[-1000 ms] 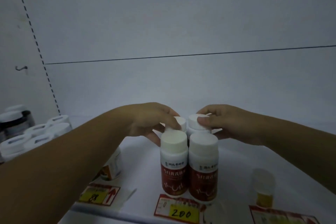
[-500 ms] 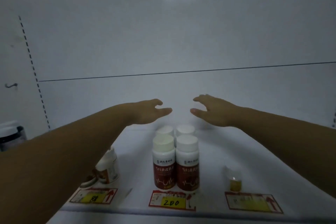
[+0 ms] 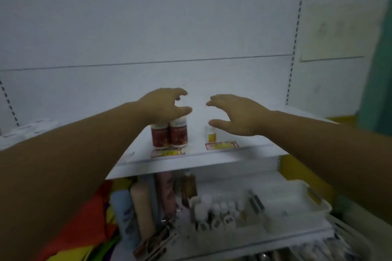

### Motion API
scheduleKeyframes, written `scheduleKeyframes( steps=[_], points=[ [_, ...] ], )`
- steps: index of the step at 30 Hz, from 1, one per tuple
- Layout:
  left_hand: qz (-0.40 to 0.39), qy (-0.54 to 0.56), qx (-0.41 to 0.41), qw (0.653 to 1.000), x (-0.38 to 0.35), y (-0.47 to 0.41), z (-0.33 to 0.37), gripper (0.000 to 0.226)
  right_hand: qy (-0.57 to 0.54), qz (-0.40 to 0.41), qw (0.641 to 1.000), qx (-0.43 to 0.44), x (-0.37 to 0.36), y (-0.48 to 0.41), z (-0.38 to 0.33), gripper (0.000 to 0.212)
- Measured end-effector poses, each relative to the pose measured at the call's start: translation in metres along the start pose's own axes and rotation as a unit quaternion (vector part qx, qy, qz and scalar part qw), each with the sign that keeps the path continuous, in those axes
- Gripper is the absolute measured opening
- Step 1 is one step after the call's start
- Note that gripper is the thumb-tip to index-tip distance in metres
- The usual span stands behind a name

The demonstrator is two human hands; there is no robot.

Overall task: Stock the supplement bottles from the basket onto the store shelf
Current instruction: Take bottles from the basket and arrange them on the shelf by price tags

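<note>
Both hands are empty and held above the white shelf (image 3: 212,154). The left hand (image 3: 164,107) has its fingers (image 3: 180,92) spread and loosely curled, gripping nothing; the right hand (image 3: 235,115) is likewise open, palm down, its fingers (image 3: 214,99) pointing toward the left hand with a clear gap between the two. A second ago each hand pinched the cap of a rear bottle; half a second ago the hands had let go and hovered above the group, and now they have drawn further back and the view has pulled away and tipped down, so the lower shelf shows. The supplement bottles (image 3: 169,134), red-labelled with white caps, stand upright and touching at the shelf's front edge, directly below the left fingers, their caps partly hidden by that hand; only the front pair is plainly visible. A small yellow-labelled bottle (image 3: 211,134) stands apart from them, just under the right thumb. Price tags (image 3: 221,145) lie on the shelf edge below both. Beneath the right forearm, on the lower shelf, a white basket (image 3: 297,201) sits, blurred, with several small white-capped bottles (image 3: 216,207) to its left. Rolled fabrics (image 3: 137,207) lie below the left forearm.
</note>
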State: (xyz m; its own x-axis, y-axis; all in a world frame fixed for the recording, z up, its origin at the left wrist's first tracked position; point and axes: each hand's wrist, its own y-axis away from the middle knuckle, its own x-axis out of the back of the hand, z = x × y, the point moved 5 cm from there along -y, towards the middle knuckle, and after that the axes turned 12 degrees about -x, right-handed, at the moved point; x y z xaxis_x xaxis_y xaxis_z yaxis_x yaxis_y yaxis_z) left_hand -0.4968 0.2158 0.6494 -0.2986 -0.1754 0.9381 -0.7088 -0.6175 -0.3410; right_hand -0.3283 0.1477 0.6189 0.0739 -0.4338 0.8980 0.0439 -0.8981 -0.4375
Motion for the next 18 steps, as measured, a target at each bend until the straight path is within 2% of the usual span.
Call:
scheduleKeyframes(
  steps=[2, 3, 7, 10, 13, 18],
  points=[
    [0.004, 0.084, -0.027, 0.996, -0.024, 0.020, 0.028, 0.044, -0.021, 0.061, 0.997, 0.033, 0.004, 0.044, -0.005, 0.036],
    [-0.025, 0.108, -0.043, 0.993, -0.042, 0.030, 0.040, 0.042, -0.020, 0.057, 0.997, 0.047, -0.001, 0.065, -0.007, 0.029],
    [-0.210, 0.118, -0.060, 0.969, -0.128, 0.069, 0.066, 0.058, 0.066, -0.075, 0.992, 0.077, -0.053, 0.128, 0.008, 0.027],
    [-0.277, 0.145, -0.018, 0.950, -0.182, 0.083, 0.060, 0.058, 0.061, -0.144, 0.987, 0.034, -0.096, 0.147, 0.032, 0.027],
    [-0.292, 0.169, 0.026, 0.941, -0.223, 0.087, 0.043, 0.056, 0.046, -0.181, 0.982, -0.010, -0.142, 0.149, 0.062, 0.024],
    [-0.258, 0.233, 0.106, 0.932, -0.287, 0.070, 0.024, 0.050, 0.010, -0.212, 0.973, -0.091, -0.229, 0.147, 0.112, 0.027]
  ],
)
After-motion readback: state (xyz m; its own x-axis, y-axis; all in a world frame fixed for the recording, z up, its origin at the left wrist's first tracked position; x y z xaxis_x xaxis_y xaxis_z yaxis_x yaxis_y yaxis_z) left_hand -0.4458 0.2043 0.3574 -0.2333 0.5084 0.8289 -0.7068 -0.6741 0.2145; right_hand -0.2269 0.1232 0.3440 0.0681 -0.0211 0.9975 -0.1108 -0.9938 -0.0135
